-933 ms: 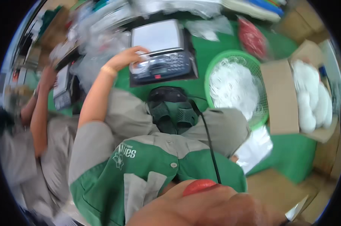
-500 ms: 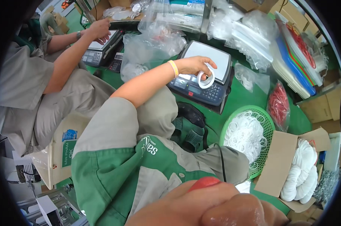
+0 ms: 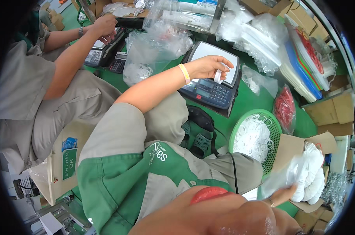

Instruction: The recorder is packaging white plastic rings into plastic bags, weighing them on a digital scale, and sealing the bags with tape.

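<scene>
- A flat white ring [image 3: 217,76], at 12 o'clock, is pinched by the left hand [image 3: 207,66] fingers over the grey counting scale [image 3: 214,80].
- A blurred clear plastic bag [image 3: 284,177], at 4 o'clock, is gripped by the right hand [image 3: 281,194].
- Round green mesh basket [image 3: 241,129] of white rings lies on the green surface [image 3: 248,105].

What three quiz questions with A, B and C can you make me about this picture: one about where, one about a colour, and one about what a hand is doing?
1. Where is the left hand?
A. Over the weighing scale
B. In a cardboard box
C. On a knee

2. What colour is the basket of white rings?
A. Blue
B. Red
C. Green

3. What is the right hand doing?
A. Resting open and empty
B. Holding a clear plastic bag
C. Pressing calculator keys

Answers:
1 A: the hand is above the scale's plate, pinching a white ring.
2 C: the rim and mesh wall are green.
3 B: the fingers are closed on the blurred, see-through bag.
</scene>
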A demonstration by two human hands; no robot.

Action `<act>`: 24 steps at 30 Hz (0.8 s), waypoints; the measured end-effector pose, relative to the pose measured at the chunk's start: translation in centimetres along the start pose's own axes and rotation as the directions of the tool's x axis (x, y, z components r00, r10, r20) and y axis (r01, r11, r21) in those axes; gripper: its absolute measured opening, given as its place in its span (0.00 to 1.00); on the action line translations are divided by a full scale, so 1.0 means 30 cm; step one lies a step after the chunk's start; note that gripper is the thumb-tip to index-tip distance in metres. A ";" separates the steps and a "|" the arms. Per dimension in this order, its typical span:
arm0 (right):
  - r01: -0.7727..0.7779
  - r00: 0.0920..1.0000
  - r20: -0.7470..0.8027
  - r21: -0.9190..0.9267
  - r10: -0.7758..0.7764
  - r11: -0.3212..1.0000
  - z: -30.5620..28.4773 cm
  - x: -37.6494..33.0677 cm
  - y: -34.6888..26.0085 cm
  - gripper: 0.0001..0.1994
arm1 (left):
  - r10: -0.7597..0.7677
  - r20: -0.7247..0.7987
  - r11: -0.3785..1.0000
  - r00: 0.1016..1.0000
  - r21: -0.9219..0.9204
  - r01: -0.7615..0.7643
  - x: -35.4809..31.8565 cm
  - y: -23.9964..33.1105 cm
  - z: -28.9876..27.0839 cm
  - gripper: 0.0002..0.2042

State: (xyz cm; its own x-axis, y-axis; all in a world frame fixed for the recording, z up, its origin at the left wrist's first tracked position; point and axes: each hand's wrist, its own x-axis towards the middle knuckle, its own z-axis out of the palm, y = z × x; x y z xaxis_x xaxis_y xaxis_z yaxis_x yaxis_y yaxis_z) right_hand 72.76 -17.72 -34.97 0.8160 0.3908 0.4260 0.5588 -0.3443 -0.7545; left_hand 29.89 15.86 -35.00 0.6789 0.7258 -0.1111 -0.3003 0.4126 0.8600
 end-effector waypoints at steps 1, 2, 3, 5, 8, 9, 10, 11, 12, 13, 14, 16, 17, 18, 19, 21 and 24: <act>-0.024 0.984 0.176 0.311 -0.033 0.950 0.032 0.016 -0.116 0.17 | 0.015 0.038 1.000 0.999 -0.022 -0.014 0.021 -0.004 0.013 0.11; -0.190 0.936 0.349 0.610 -0.045 0.769 0.066 0.028 -0.201 0.16 | -0.003 0.080 1.000 0.997 -0.027 0.005 0.051 -0.020 0.041 0.11; -0.429 0.837 0.543 0.730 -0.071 0.531 0.161 0.047 -0.276 0.16 | 0.071 0.034 0.997 0.997 -0.041 -0.070 0.038 -0.014 0.039 0.11; -0.533 0.590 0.702 0.710 -0.400 0.460 0.302 0.010 -0.526 0.17 | 0.191 -0.040 0.981 0.981 -0.017 -0.192 0.026 -0.001 0.046 0.12; -0.711 0.407 0.762 0.611 -0.504 0.348 0.443 -0.016 -0.710 0.18 | 0.256 -0.153 0.967 0.954 0.037 -0.254 -0.008 0.045 0.037 0.12; -0.746 0.372 0.764 0.584 -0.527 0.320 0.480 -0.012 -0.728 0.17 | 0.244 -0.131 0.970 0.961 0.032 -0.242 -0.005 0.055 0.041 0.12; -0.778 0.340 0.765 0.555 -0.547 0.293 0.504 -0.010 -0.728 0.16 | 0.250 -0.200 0.967 0.947 0.102 -0.234 0.003 0.055 0.051 0.14; -0.775 0.353 0.767 0.560 -0.535 0.292 0.520 -0.017 -0.726 0.16 | 0.266 -0.278 0.959 0.923 0.176 -0.223 0.005 0.053 0.050 0.16; -0.797 0.336 0.779 0.535 -0.530 0.281 0.534 -0.024 -0.724 0.15 | 0.256 -0.267 0.961 0.929 0.173 -0.215 0.013 0.049 0.038 0.16; -0.817 0.319 0.791 0.509 -0.523 0.271 0.542 -0.023 -0.711 0.14 | 0.225 -0.163 0.955 0.960 0.230 -0.185 0.022 0.044 0.032 0.18; -0.814 0.330 0.794 0.513 -0.510 0.272 0.558 -0.019 -0.682 0.14 | 0.188 -0.059 0.943 0.980 0.289 -0.163 0.034 0.038 0.028 0.21; -0.892 0.264 0.782 0.420 -0.565 0.165 0.591 -0.009 -0.617 0.13 | 0.160 -0.006 0.900 0.987 0.412 -0.143 0.045 0.015 0.051 0.25; -0.884 0.272 0.802 0.426 -0.531 0.191 0.589 -0.013 -0.614 0.12 | 0.210 -0.027 0.839 0.977 0.518 -0.166 0.038 0.007 0.086 0.25; -0.880 0.289 0.806 0.436 -0.516 0.187 0.586 -0.017 -0.617 0.12 | 0.264 -0.037 0.764 0.964 0.618 -0.185 0.035 0.005 0.120 0.26; -0.875 0.281 0.829 0.429 -0.484 0.227 0.583 -0.024 -0.621 0.12 | 0.251 -0.027 0.768 0.968 0.614 -0.182 0.030 0.004 0.152 0.26; -0.853 0.274 0.846 0.434 -0.458 0.291 0.585 -0.036 -0.613 0.14 | 0.403 0.107 0.553 0.909 0.763 -0.335 0.030 0.012 0.216 0.27; -0.883 0.214 0.902 0.343 -0.375 0.321 0.608 -0.046 -0.577 0.15 | 0.489 0.293 0.375 0.822 0.780 -0.501 0.066 -0.017 0.281 0.32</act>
State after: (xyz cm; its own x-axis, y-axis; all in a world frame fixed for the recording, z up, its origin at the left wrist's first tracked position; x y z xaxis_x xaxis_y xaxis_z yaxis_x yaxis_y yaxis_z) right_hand 59.27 3.27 -31.60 -0.1685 0.9827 -0.0767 -0.5918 -0.1631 -0.7894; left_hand 37.04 12.46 -31.47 0.6073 0.6370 0.4748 0.0701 -0.6383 0.7666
